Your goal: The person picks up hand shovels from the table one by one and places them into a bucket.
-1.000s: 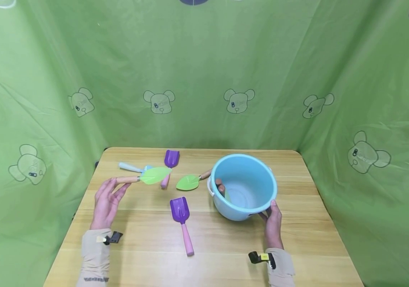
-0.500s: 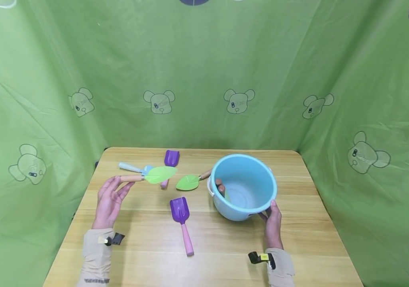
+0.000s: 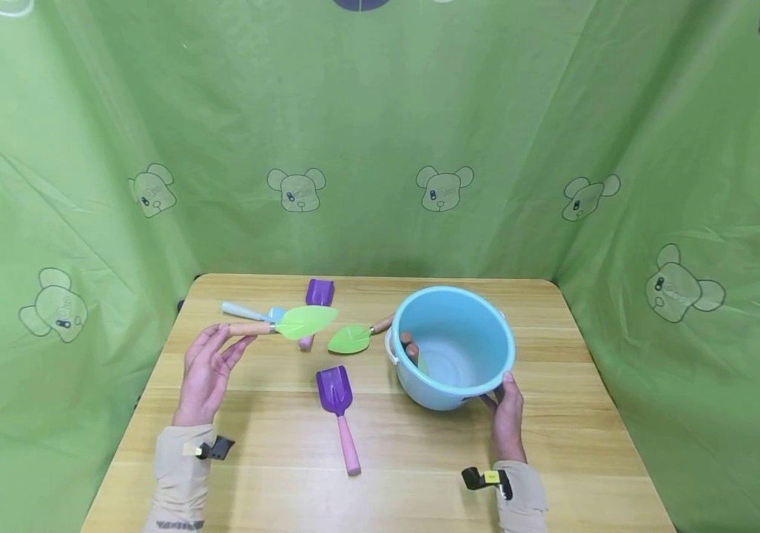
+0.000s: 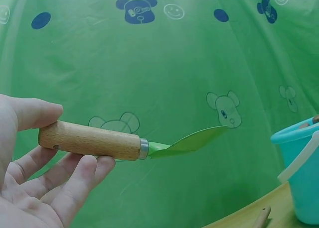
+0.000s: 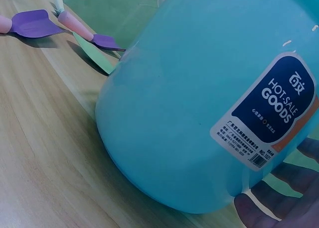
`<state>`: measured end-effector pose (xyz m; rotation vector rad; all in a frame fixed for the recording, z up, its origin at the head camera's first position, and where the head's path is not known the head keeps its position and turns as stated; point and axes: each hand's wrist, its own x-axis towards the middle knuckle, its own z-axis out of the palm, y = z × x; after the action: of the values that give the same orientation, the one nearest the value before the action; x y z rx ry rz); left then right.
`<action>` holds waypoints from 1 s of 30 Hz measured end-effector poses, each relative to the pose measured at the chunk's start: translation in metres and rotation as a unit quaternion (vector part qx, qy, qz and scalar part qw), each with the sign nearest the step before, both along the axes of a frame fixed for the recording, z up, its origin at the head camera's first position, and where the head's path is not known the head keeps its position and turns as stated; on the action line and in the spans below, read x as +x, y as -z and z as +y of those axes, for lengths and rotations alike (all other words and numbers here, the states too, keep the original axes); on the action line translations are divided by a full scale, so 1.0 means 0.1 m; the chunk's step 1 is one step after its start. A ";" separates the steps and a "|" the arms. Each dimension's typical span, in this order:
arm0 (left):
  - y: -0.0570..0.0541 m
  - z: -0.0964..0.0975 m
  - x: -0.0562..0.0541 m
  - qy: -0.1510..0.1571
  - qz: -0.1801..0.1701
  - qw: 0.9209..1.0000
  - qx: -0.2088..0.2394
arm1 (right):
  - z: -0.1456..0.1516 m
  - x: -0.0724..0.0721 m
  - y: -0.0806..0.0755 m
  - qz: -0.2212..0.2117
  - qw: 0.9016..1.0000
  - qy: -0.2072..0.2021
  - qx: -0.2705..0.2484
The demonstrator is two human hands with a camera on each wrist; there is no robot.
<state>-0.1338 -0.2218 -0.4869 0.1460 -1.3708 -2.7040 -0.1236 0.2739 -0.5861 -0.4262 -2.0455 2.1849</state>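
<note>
My left hand [image 3: 203, 377] holds up a small garden trowel [image 4: 99, 141] by the end of its wooden handle, thumb and fingers pinching it. Its green leaf-shaped blade [image 3: 306, 322] points right, above the table. My right hand [image 3: 508, 422] grips the light-blue bucket [image 3: 433, 400] at its near right side, thumb up by the rim. In the right wrist view, fingers [image 5: 284, 203] touch the wall below the label [image 5: 271, 113]. Wooden handles [image 3: 409, 346] and a bit of green show inside the bucket, against its left wall; the rest of those tools is hidden.
A second green leaf-shaped trowel [image 3: 349, 339] lies left of the bucket. One purple shovel [image 3: 335, 390] with a pink handle lies in front, another purple shovel [image 3: 319, 293] behind. A blue tool [image 3: 243, 311] lies back left. Green curtains [image 3: 380, 148] enclose the wooden table [image 3: 419, 481].
My left hand has moved slightly right with the trowel, and its blade has shifted right and a little up in the head view. The right hand and bucket stay put.
</note>
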 end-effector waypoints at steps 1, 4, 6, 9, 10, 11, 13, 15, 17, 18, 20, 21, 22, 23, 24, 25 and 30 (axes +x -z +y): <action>-0.01 0.01 0.00 0.003 0.002 1.000 -0.003 | 0.00 0.00 0.00 0.000 1.000 -0.001 0.000; -0.03 0.05 0.01 0.008 0.006 1.000 -0.007 | 0.00 0.00 0.00 0.002 1.000 -0.003 0.002; -0.04 0.06 0.02 0.012 0.008 1.000 -0.004 | 0.00 0.00 0.00 0.001 1.000 -0.005 0.002; -0.05 0.09 0.02 0.013 0.007 1.000 -0.004 | 0.00 -0.01 0.01 0.000 1.000 -0.008 0.004; -0.05 0.10 0.03 0.014 0.009 1.000 -0.003 | 0.00 -0.01 0.01 0.001 1.000 -0.009 0.002; -0.06 0.10 0.03 0.015 0.010 1.000 -0.004 | 0.00 0.00 0.01 0.000 1.000 -0.009 0.000; -0.07 0.12 0.04 0.016 0.013 1.000 -0.007 | 0.00 0.00 0.00 0.000 1.000 -0.009 0.000; -0.08 0.13 0.04 0.019 0.018 1.000 -0.008 | 0.00 0.00 0.00 0.000 1.000 -0.006 -0.003; -0.10 0.15 0.05 0.020 0.022 1.000 -0.011 | -0.01 0.00 -0.01 0.000 1.000 -0.003 -0.006; -0.10 0.16 0.05 0.020 0.024 0.999 -0.011 | -0.01 0.00 -0.01 0.000 1.000 -0.002 -0.007; -0.11 0.17 0.06 0.022 0.028 0.999 -0.014 | -0.01 -0.01 -0.01 0.001 1.000 0.000 -0.009; -0.11 0.17 0.06 0.022 0.030 0.999 -0.015 | -0.01 -0.01 -0.01 0.002 1.000 0.000 -0.009; -0.12 0.18 0.06 0.023 0.032 0.999 -0.014 | -0.01 -0.01 -0.01 0.003 1.000 0.000 -0.010; -0.12 0.19 0.06 0.023 0.033 0.999 -0.014 | -0.01 -0.01 0.00 0.003 1.000 0.000 -0.010; -0.13 0.19 0.06 0.024 0.034 0.999 -0.013 | -0.01 -0.01 0.00 0.003 1.000 0.000 -0.009; -0.13 0.20 0.06 0.024 0.034 0.999 -0.013 | -0.01 -0.01 0.00 0.004 1.000 -0.001 -0.009; -0.15 0.24 0.07 0.025 0.030 0.999 -0.013 | 0.00 0.00 0.00 0.002 1.000 -0.006 0.000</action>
<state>-0.1272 -0.1980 -0.4716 0.0287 -1.4107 -2.7047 -0.1234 0.2741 -0.5862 -0.4115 -2.0504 2.1917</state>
